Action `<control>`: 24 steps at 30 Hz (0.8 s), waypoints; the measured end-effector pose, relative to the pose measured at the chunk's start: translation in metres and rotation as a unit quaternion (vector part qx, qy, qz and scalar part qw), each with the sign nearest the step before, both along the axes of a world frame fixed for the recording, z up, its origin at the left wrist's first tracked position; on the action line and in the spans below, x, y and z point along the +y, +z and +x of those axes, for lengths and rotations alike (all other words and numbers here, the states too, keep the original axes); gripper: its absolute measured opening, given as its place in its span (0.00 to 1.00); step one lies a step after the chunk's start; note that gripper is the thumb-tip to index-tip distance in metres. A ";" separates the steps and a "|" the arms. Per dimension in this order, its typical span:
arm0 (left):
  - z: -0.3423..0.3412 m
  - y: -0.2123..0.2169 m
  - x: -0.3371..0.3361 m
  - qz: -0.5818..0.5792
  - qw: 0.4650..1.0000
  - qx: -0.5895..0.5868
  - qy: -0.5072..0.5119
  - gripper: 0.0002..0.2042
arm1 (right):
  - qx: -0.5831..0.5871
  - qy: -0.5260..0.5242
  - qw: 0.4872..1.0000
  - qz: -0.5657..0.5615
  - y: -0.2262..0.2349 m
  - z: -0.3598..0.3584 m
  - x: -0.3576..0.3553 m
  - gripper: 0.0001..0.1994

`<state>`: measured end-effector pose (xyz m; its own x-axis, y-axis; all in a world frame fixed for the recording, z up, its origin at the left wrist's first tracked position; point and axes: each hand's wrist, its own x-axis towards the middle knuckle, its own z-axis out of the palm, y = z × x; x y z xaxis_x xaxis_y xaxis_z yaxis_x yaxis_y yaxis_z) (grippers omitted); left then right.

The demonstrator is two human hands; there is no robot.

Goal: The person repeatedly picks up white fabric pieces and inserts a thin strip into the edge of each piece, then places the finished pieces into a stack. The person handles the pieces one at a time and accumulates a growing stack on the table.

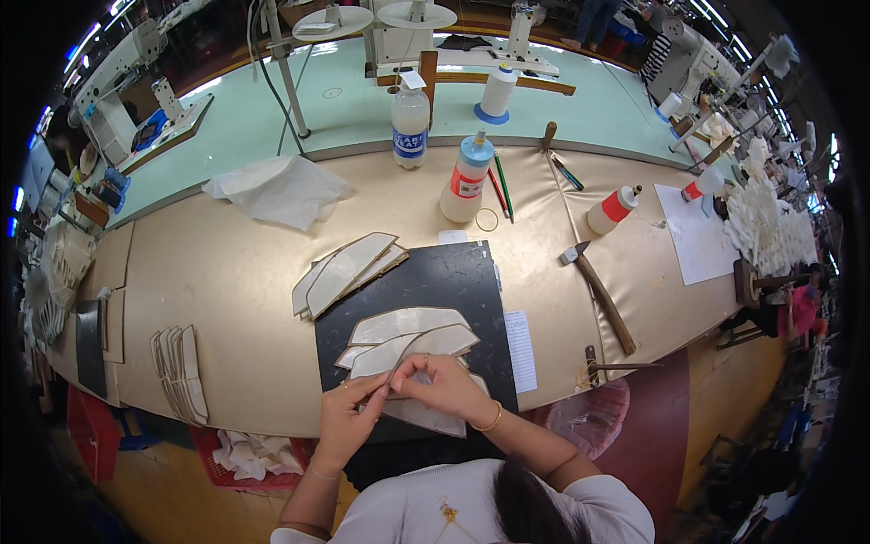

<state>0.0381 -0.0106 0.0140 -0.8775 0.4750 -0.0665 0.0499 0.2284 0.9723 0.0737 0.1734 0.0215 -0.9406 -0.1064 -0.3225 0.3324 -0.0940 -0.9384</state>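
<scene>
Both my hands — left hand (349,419) and right hand (446,388) — are pinched together on a pale curved fabric piece (424,415) at the near edge of the black mat (453,272), its long axis running left–right, equally close to both.

I see a tan worktop (245,272) carrying a black mat (453,281), a hammer (600,295), glue bottles (466,179) and a crumpled cloth (281,190).
</scene>
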 end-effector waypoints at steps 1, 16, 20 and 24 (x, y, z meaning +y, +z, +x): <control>-0.002 0.008 0.003 -0.029 0.998 0.049 -0.007 0.12 | -0.014 -0.002 1.000 0.007 0.001 -0.001 0.000 0.08; -0.005 -0.003 0.002 -0.003 1.000 0.024 -0.011 0.11 | -0.003 -0.016 1.000 0.012 -0.003 -0.003 -0.002 0.07; 0.000 -0.003 0.005 0.152 0.959 -0.235 0.056 0.10 | -0.003 -0.022 1.000 0.001 -0.006 -0.003 -0.006 0.06; -0.007 -0.007 -0.001 0.139 0.945 -0.291 0.048 0.08 | 0.110 -0.006 0.993 0.051 -0.017 0.000 -0.007 0.05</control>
